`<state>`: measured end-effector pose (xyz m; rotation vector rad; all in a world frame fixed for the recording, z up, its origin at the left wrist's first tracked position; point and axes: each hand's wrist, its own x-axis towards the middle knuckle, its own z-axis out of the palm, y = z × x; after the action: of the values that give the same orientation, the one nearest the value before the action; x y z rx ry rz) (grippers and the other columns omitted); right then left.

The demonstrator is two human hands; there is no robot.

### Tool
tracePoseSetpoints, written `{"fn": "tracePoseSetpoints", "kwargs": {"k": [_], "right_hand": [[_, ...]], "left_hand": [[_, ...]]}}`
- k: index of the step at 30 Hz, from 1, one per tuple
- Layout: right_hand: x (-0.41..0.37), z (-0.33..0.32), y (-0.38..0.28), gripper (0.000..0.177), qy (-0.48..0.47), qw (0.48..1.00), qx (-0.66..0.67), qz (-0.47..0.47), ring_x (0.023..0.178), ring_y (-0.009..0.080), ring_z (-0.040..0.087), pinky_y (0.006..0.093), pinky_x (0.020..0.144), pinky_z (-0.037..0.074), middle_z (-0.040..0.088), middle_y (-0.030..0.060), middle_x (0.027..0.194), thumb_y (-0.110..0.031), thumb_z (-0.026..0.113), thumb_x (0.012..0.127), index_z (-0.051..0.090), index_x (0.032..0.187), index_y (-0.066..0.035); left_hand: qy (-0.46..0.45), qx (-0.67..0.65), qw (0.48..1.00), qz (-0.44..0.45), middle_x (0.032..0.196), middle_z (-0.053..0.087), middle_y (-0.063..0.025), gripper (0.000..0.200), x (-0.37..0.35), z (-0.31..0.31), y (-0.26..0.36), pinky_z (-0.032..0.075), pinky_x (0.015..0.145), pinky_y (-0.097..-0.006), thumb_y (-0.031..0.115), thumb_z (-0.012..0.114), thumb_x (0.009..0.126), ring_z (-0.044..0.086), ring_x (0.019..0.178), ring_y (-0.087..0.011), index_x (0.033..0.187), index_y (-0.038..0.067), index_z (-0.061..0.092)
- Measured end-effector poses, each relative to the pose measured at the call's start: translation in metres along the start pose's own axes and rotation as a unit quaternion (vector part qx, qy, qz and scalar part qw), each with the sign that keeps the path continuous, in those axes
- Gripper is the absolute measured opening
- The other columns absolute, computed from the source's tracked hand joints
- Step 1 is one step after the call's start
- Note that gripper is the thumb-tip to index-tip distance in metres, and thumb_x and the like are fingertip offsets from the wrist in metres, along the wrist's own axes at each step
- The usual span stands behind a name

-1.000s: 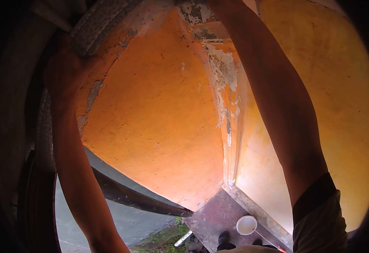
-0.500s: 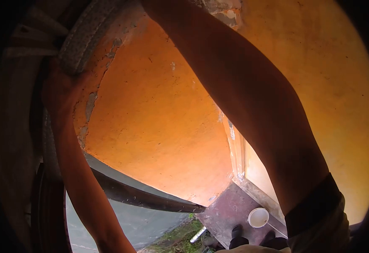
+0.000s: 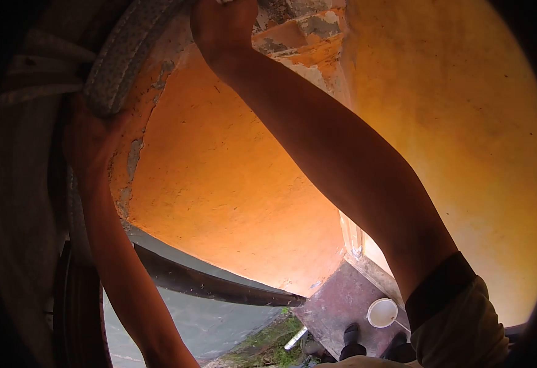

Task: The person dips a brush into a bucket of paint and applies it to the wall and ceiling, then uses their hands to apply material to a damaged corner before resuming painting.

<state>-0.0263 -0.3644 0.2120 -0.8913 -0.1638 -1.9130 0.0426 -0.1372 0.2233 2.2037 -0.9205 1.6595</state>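
Note:
At the far left, my left hand (image 3: 90, 138) is up against a curved grey speckled beam (image 3: 127, 55), its fingers closed round the beam and mostly lost in shadow. My right hand (image 3: 226, 27) is at the top edge of the view, closed like a fist. A small whitish bit of something shows at its upper side, cut off by the frame, so I cannot make out what it is. Beside this hand, the wall's upper part (image 3: 299, 37) has flaking paint and bare patches. Below spreads an orange wall (image 3: 219, 165) with a cracked left edge.
A yellow wall (image 3: 464, 153) rises on the right. Far below, a white bucket (image 3: 381, 313) stands on a reddish floor slab (image 3: 329, 303) close to my feet (image 3: 352, 334). A dark ledge (image 3: 213, 288) runs along the orange wall's foot. Grass (image 3: 259, 340) and a white pipe (image 3: 295, 338) lie lower down.
My right hand has come down into view from beyond the top edge, uncovering more of the flaking wall. My left hand keeps its place on the beam. The view has shifted slightly.

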Motion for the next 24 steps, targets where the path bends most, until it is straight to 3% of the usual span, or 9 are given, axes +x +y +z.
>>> {"fn": "tracePoseSetpoints", "kwargs": {"k": [2, 5, 8, 11, 14, 17, 20, 23, 24], "right_hand": [[-0.011, -0.013, -0.009, 0.024, -0.04, 0.999, -0.008, 0.01, 0.098, 0.0452, 0.061, 0.0447, 0.088, 0.047, 0.063, 0.029, 0.098, -0.012, 0.063, 0.084, 0.063, 0.1, 0.007], [-0.001, -0.009, -0.023, 0.03, 0.026, 1.0, -0.007, 0.011, 0.104, 0.0457, 0.058, 0.0447, 0.091, 0.047, 0.06, 0.0305, 0.104, -0.011, 0.064, 0.083, 0.059, 0.106, 0.007], [0.023, 0.017, -0.019, 0.035, 0.035, 0.995, -0.083, -0.044, 0.111, 0.0472, 0.053, 0.0453, 0.097, 0.044, 0.053, 0.0321, 0.115, -0.01, 0.064, 0.082, 0.054, 0.111, 0.007], [0.016, 0.02, -0.032, 0.036, 0.022, 0.993, -0.113, 0.03, 0.116, 0.0488, 0.049, 0.0471, 0.103, 0.04, 0.048, 0.0328, 0.123, -0.007, 0.063, 0.081, 0.052, 0.111, 0.01], [-0.01, 0.023, -0.005, 0.039, 0.027, 0.999, -0.028, -0.03, 0.107, 0.0423, 0.06, 0.0443, 0.092, 0.054, 0.049, 0.0252, 0.125, -0.004, 0.076, 0.075, 0.054, 0.107, 0.004], [-0.043, -0.004, -0.013, 0.048, -0.112, 0.982, -0.141, -0.061, 0.105, 0.0437, 0.059, 0.046, 0.087, 0.056, 0.04, 0.0267, 0.125, -0.002, 0.079, 0.07, 0.047, 0.105, 0.004], [-0.026, -0.015, -0.021, 0.058, -0.09, 0.975, -0.12, -0.167, 0.105, 0.0411, 0.061, 0.0451, 0.086, 0.057, 0.042, 0.027, 0.125, -0.009, 0.083, 0.068, 0.048, 0.113, 0.007], [0.014, -0.005, -0.031, 0.037, -0.078, 0.972, -0.126, -0.184, 0.115, 0.05, 0.049, 0.0476, 0.105, 0.04, 0.046, 0.0332, 0.124, -0.005, 0.063, 0.081, 0.051, 0.111, 0.011], [0.023, 0.005, -0.014, 0.038, -0.045, 0.966, -0.164, -0.193, 0.115, 0.0505, 0.049, 0.0478, 0.104, 0.041, 0.046, 0.0337, 0.124, -0.004, 0.064, 0.08, 0.051, 0.111, 0.012]], "left_hand": [[-0.006, -0.005, 1.0, 0.001, 0.128, 0.063, -0.0248, 0.096, 0.0, -0.001, 0.003, 0.049, 0.101, -0.0495, 0.039, 0.082, 0.065, 0.061, 0.117, -0.0434, 0.145, 0.005, 0.042], [-0.037, -0.017, 0.999, -0.013, 0.134, 0.06, -0.0235, 0.098, -0.001, -0.007, 0.008, 0.046, 0.104, -0.045, 0.04, 0.083, 0.064, 0.058, 0.125, -0.0397, 0.145, 0.002, 0.043], [-0.017, -0.018, 1.0, 0.004, 0.135, 0.06, -0.0236, 0.098, -0.001, -0.003, 0.003, 0.046, 0.104, -0.0446, 0.038, 0.084, 0.064, 0.058, 0.125, -0.0398, 0.145, 0.002, 0.042], [-0.011, 0.006, 1.0, -0.001, 0.127, 0.064, -0.0251, 0.094, -0.002, -0.003, 0.005, 0.049, 0.099, -0.0498, 0.04, 0.082, 0.065, 0.062, 0.117, -0.0439, 0.142, 0.005, 0.043], [0.002, -0.006, 1.0, 0.021, 0.128, 0.063, -0.0247, 0.093, -0.001, -0.001, 0.001, 0.05, 0.098, -0.05, 0.041, 0.082, 0.065, 0.062, 0.116, -0.0439, 0.141, 0.005, 0.044], [-0.005, 0.009, 1.0, 0.01, 0.126, 0.065, -0.0242, 0.093, 0.001, -0.001, 0.002, 0.05, 0.098, -0.0498, 0.041, 0.083, 0.065, 0.062, 0.115, -0.0443, 0.141, 0.005, 0.044], [-0.036, 0.007, 0.999, -0.016, 0.14, 0.056, -0.0224, 0.098, 0.0, -0.007, 0.008, 0.045, 0.105, -0.045, 0.038, 0.084, 0.066, 0.055, 0.128, -0.0392, 0.147, 0.003, 0.041], [-0.023, -0.011, 1.0, 0.006, 0.139, 0.056, -0.0234, 0.098, -0.002, -0.005, 0.005, 0.045, 0.105, -0.0451, 0.038, 0.084, 0.066, 0.055, 0.128, -0.0402, 0.146, 0.002, 0.04], [-0.032, -0.001, 0.999, -0.003, 0.139, 0.056, -0.0238, 0.098, -0.002, -0.007, 0.006, 0.045, 0.105, -0.0451, 0.038, 0.083, 0.066, 0.055, 0.128, -0.0405, 0.146, 0.002, 0.04]]}}
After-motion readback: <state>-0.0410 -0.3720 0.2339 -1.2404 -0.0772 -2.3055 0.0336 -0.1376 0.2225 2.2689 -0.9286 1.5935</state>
